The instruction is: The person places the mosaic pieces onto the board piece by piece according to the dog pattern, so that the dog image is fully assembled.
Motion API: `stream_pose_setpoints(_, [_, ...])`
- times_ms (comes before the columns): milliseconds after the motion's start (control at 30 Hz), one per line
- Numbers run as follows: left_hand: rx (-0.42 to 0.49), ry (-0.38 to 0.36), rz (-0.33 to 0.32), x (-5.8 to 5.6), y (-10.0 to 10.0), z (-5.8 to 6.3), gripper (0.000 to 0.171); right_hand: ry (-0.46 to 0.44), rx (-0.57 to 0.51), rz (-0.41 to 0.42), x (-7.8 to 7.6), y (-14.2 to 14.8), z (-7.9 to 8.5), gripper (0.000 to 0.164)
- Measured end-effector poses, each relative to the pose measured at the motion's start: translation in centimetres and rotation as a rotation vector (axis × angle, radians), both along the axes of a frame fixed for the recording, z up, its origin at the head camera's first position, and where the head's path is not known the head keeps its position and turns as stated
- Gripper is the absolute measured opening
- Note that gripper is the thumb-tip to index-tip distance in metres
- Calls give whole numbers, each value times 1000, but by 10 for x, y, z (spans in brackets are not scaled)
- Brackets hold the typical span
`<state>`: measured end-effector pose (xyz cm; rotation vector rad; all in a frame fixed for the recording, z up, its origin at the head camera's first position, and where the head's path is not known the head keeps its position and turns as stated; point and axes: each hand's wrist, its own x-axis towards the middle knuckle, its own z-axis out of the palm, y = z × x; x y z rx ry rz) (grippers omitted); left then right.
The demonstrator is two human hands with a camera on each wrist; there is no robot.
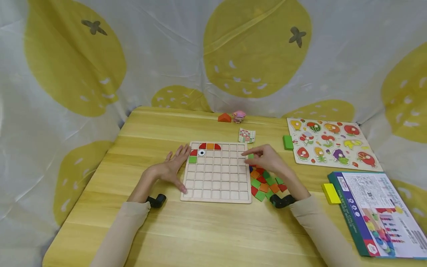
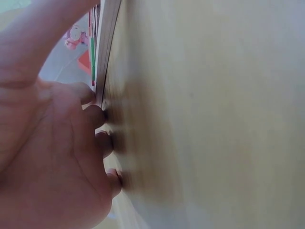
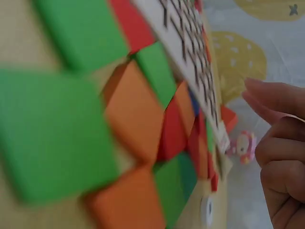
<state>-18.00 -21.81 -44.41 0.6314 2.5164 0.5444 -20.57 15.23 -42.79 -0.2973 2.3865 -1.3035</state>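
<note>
Bare left hand (image 1: 168,171): fingers spread apart, touching the left edge of the square, pale wooden gridded board (image 1: 216,177), seemingly steadying it. Bare right hand (image 1: 268,160) at the board's right edge, thumb and forefinger apart, nothing visible between. Flat red, green and orange tiles (image 1: 264,187) heaped just right, presumably for easy reach.
</note>
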Motion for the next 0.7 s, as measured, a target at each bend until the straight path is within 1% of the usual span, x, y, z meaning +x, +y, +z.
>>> stream_pose_setpoints(67, [4,-1,3,1,-2,0,151,-36,37,-35,6,23,-8,26])
stream_pose_setpoints(167, [15,-5,5,2,-3,-1,151,-41,67,-67,13,49,-17,27])
stream_pose_setpoints(233, [15,-6,7,3,-4,-1,150,-30,56,-83,14,59,-21,29])
stream_pose_setpoints(300, [9,-4,6,2,-4,-1,151,-15,47,-95,13,64,-23,29])
stream_pose_setpoints(367, [0,3,5,2,-4,-1,151,-2,50,-105,10,64,-23,29])
stream_pose_setpoints(500, [-16,12,1,1,-3,-2,151,16,96,-102,-5,56,-19,29])
stream_pose_setpoints(600, [-13,8,-1,1,-1,-2,151,14,135,-78,-18,49,-15,31])
stream_pose_setpoints(700, [-2,5,-4,1,0,-1,151,0,152,-61,-30,43,-12,33])
